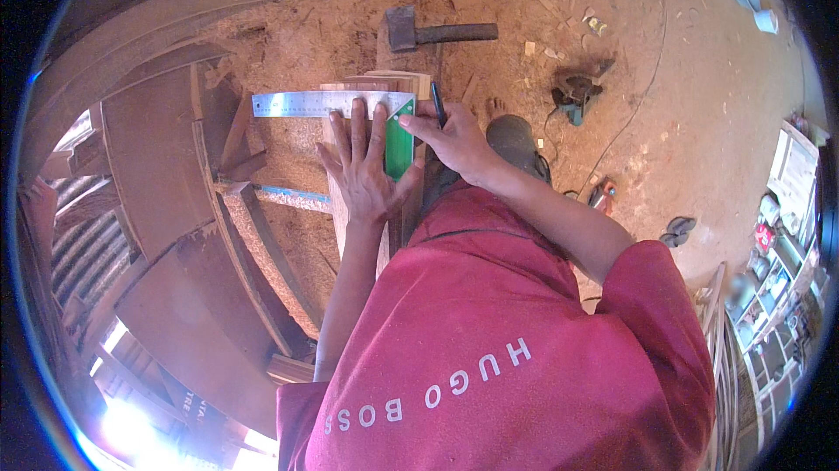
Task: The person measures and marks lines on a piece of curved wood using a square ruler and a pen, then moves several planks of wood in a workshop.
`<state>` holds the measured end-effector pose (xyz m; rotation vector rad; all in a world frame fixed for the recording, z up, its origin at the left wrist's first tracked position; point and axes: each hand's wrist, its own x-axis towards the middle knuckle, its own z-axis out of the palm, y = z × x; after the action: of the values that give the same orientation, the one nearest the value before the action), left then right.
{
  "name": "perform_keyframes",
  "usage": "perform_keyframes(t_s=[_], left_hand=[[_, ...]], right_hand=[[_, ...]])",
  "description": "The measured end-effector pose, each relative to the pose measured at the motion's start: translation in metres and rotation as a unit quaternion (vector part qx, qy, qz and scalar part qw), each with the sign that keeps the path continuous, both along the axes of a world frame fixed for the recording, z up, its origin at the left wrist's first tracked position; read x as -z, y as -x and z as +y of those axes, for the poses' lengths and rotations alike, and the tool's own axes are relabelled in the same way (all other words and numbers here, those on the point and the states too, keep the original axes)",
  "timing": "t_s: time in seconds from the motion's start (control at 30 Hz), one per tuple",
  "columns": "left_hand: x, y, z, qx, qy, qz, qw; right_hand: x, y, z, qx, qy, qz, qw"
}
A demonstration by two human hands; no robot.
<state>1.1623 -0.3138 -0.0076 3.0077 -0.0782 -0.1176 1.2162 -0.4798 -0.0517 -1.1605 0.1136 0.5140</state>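
A try square with a green handle point(399, 154) and a long metal ruler blade point(284, 105) lies across a wooden workpiece point(347, 226) in front of me. My left hand point(363, 178) rests flat with fingers spread, its fingertips on the blade and its palm over the wood. My right hand point(461, 143) is closed round a dark pen point(438, 100) that stands up from the fingers. Its thumb touches the upper part of the green handle. Whether the pen's tip meets the wood is hidden by the hand.
Beyond the workpiece, a hammer point(403, 30) with a thick handle lies on sawdust. A power tool point(574, 95) sits to the right, near a cord. Large curved boards point(157, 152) stand at left. Cluttered shelves point(773, 283) line the right side. Pliers-like orange-handled tool point(603, 194) lies behind my right arm.
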Motion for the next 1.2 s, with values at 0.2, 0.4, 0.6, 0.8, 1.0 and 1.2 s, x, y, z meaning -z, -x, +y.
perform_keyframes(t_s=[0.2, 0.4, 0.6, 0.8, 1.0, 1.2], left_hand=[[0.000, 0.001, 0.000, -0.006, -0.001, 0.000, 1.000], [-0.004, 0.000, -0.002, -0.001, -0.025, 0.015, 1.000], [-0.003, -0.001, -0.001, -0.003, -0.026, 0.014, 1.000], [-0.002, -0.002, -0.003, -0.010, -0.008, 0.007, 1.000], [-0.009, -0.003, -0.006, -0.016, -0.003, 0.012, 1.000], [-0.009, -0.002, -0.006, -0.032, 0.007, 0.018, 0.999]], right_hand=[[0.002, 0.000, 0.001, 0.001, -0.013, 0.002, 1.000], [-0.002, 0.000, 0.001, 0.007, -0.023, 0.008, 1.000], [-0.005, -0.003, -0.002, -0.006, -0.007, 0.010, 1.000], [-0.012, -0.035, -0.030, -0.025, 0.178, -0.083, 0.980], [-0.029, -0.099, -0.061, 0.134, 0.122, -0.164, 0.970], [-0.086, -0.117, -0.010, -0.061, 0.247, -0.316, 0.914]])
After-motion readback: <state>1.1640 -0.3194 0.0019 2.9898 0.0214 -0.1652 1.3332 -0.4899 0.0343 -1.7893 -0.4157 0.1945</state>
